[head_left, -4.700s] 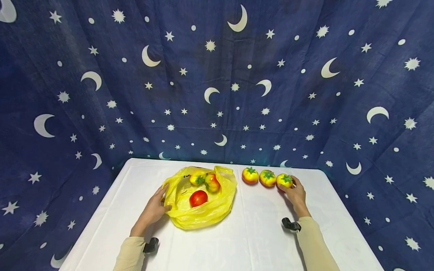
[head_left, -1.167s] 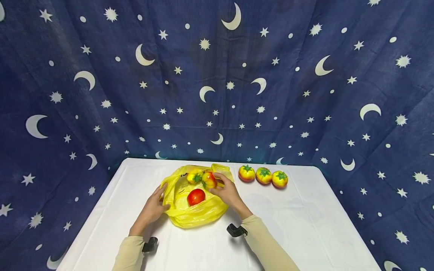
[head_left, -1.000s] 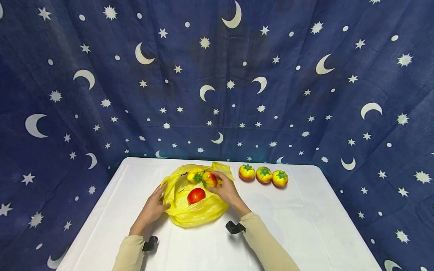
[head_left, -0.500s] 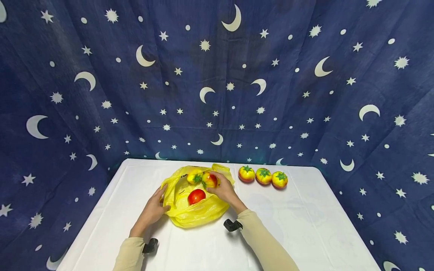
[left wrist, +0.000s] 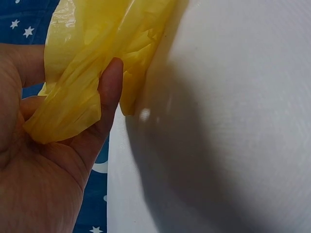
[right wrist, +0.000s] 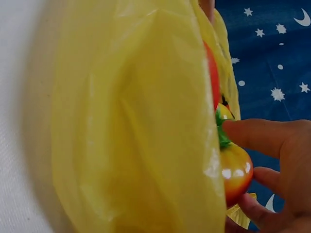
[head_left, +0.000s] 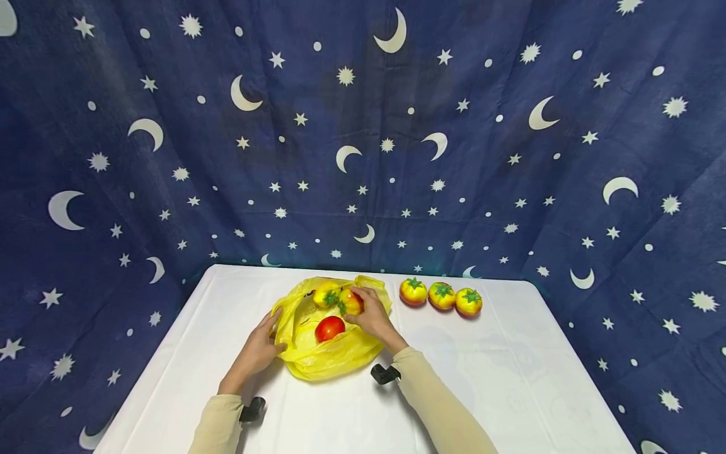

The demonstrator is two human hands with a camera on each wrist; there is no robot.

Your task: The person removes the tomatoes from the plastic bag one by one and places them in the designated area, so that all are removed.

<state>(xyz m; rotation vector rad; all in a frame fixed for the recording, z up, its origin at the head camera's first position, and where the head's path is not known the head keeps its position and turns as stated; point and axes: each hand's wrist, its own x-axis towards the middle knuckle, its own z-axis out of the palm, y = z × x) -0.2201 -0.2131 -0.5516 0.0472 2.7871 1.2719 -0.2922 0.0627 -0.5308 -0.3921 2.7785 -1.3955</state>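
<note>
A yellow plastic bag [head_left: 334, 366] lies with its mouth open on the table. My left hand [head_left: 258, 345] holds its left edge; in the left wrist view the crumpled film [left wrist: 73, 102] passes between thumb and fingers. Inside are a red tomato [head_left: 330, 328], stem hidden, and two yellow-and-red tomatoes with green leafy tops, the left one [head_left: 326, 294] lying against the right one [head_left: 351, 302]. My right hand [head_left: 374, 316] reaches over the bag's right side and grips that right tomato. In the right wrist view, thumb and fingers lie around this tomato [right wrist: 235, 170], partly behind the bag wall.
Right of the bag, three yellow-and-red tomatoes [head_left: 442, 296] stand in a row, leaves up, near the back of the white-covered table [head_left: 499, 378]. Behind the table hangs a dark blue cloth [head_left: 374, 189] with moons and stars.
Since the oldest frame my right hand has left the rightmost tomato of the row and moved left to the tomato in the bag. My left hand stays at the bag's edge.
</note>
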